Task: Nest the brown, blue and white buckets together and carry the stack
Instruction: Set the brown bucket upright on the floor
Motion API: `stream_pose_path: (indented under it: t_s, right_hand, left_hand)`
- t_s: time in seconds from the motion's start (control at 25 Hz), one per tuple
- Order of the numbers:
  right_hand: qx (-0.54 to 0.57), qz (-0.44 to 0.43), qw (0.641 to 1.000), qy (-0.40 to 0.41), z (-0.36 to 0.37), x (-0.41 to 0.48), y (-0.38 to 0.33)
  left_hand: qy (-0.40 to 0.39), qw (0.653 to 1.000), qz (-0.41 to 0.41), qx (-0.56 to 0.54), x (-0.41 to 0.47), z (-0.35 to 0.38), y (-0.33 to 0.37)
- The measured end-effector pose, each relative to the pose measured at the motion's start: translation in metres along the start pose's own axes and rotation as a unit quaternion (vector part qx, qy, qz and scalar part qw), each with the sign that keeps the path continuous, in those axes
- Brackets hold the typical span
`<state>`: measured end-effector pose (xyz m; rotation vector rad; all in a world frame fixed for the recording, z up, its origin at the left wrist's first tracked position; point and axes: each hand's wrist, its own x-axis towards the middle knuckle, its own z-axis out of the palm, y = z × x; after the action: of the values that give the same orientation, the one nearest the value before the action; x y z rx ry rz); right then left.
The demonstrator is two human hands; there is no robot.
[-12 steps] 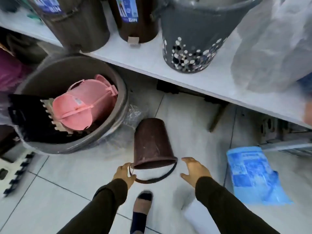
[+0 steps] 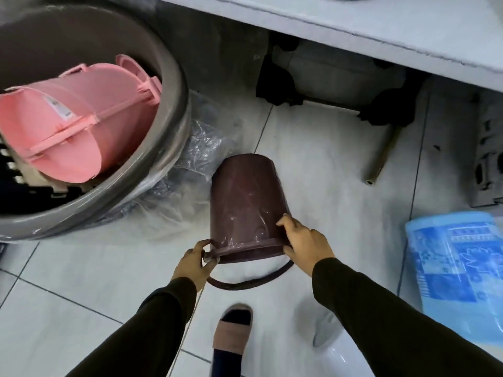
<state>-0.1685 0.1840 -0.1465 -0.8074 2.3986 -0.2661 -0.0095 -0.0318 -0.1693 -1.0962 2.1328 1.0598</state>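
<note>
A brown bucket (image 2: 246,205) stands upside down on the tiled floor, its dark handle lying on the tiles toward me. My left hand (image 2: 193,263) grips the rim at its left side, by the handle pivot. My right hand (image 2: 306,244) clasps the rim and lower wall on its right. A white glossy rounded object (image 2: 337,355), partly hidden under my right sleeve, lies at the bottom edge; I cannot tell if it is the white bucket. No blue bucket is in view.
A large grey tub (image 2: 152,183) wrapped in clear plastic stands at left, holding pink buckets (image 2: 68,129). A white shelf (image 2: 353,25) overhangs the back. A metal tube (image 2: 381,159) and a blue packet (image 2: 457,265) lie at right. My sandalled foot (image 2: 231,338) is just below the bucket.
The camera has dropped closer to the floor. My right hand, which was open beside the bucket, has closed on its rim. My left hand still holds the rim's left side.
</note>
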Motion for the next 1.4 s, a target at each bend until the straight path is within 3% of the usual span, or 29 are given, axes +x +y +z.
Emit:
stream_pose_path:
  t_s: [0.16,0.28,0.44,0.56,0.64,0.76,0.88,1.04,1.12,1.24,1.28,1.4]
  right_hand:
    - [0.079,0.054,0.994,0.058,-0.037,-0.002,0.006]
    - [0.220,0.122,0.962,0.110,-0.059,0.001,0.011]
    - [0.414,0.248,0.867,0.120,-0.067,0.009,0.019]
    - [0.537,0.326,0.770,0.109,-0.068,0.015,0.032]
    - [0.593,0.376,0.706,0.096,-0.069,0.017,0.042]
    - [0.623,0.416,0.659,0.068,-0.057,0.011,0.048]
    - [0.673,0.402,0.617,0.066,-0.046,0.004,0.049]
    - [0.672,0.399,0.620,0.070,-0.040,-0.015,0.066]
    - [0.652,0.420,0.623,0.097,-0.038,-0.038,0.086]
    - [0.639,0.450,0.610,0.131,-0.036,-0.091,0.128]
    - [0.624,0.456,0.619,0.136,-0.034,-0.115,0.144]
    - [0.479,0.448,0.733,0.179,-0.028,-0.188,0.194]
  left_hand:
    - [0.073,0.991,0.086,-0.070,-0.010,-0.030,0.031]
    - [0.104,0.983,0.144,-0.050,0.008,-0.049,0.073]
    - [0.068,0.994,0.084,-0.029,0.027,-0.055,0.122]
    - [0.038,0.996,0.080,-0.017,0.033,-0.048,0.132]
    - [0.000,0.993,0.084,-0.087,0.032,-0.037,0.137]
    - [-0.015,0.975,0.071,-0.211,0.034,-0.024,0.149]
    - [-0.006,0.974,0.084,-0.211,0.041,-0.019,0.147]
    - [0.103,0.993,0.048,-0.042,0.035,-0.020,0.152]
    - [0.173,0.979,0.050,0.095,0.013,-0.012,0.167]
    - [0.205,0.924,0.232,0.223,-0.033,0.020,0.196]
    - [0.189,0.906,0.296,0.234,-0.049,0.038,0.207]
    - [0.103,0.887,0.408,0.189,-0.095,0.103,0.229]
